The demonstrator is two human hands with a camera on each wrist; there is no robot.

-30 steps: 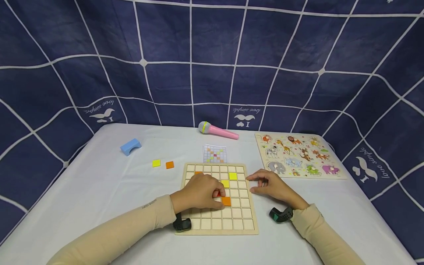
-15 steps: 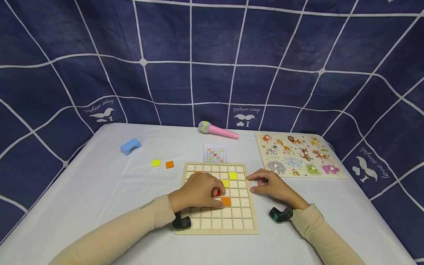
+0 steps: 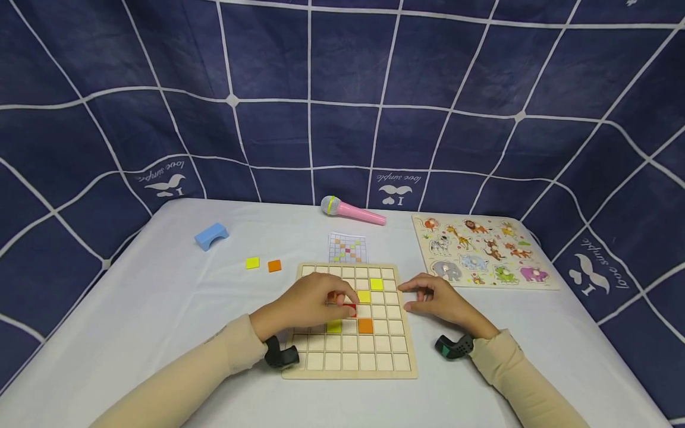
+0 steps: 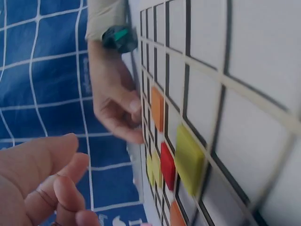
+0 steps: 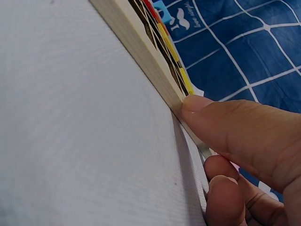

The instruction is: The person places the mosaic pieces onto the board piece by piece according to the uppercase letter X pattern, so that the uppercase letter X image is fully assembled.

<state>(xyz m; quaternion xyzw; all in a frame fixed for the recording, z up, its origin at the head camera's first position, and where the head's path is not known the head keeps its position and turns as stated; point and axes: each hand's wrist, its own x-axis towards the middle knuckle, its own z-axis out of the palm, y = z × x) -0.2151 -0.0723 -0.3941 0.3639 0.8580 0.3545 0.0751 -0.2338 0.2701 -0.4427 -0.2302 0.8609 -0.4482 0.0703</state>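
Observation:
A wooden grid board [image 3: 349,375] lies on the table, with coloured square tiles in some cells. My left hand [image 3: 307,302] hovers above its left half, thumb and fingers apart and nothing between them. In the left wrist view, the fingers [image 4: 40,155] are bent loosely, away from the tiles. Close to them sit a red tile [image 3: 351,308], a lower yellow tile [image 3: 334,327] and an orange tile [image 3: 365,326]; another orange tile is partly hidden under the hand. My right hand [image 3: 441,302] rests at the board's right edge, its thumb [image 5: 202,113] touching the side, fingers relaxed.
A yellow tile [image 3: 253,263] and an orange tile [image 3: 275,266] lie loose left of the board. Behind it are a pattern card [image 3: 348,246] and a pink toy microphone [image 3: 358,213]. An animal puzzle [image 3: 484,252] lies at right, a blue arch block [image 3: 211,237] at left.
My left hand has drawn back to the left and away from the orange tile, uncovering the lower yellow tile and more of the red one. The right hand has stayed put.

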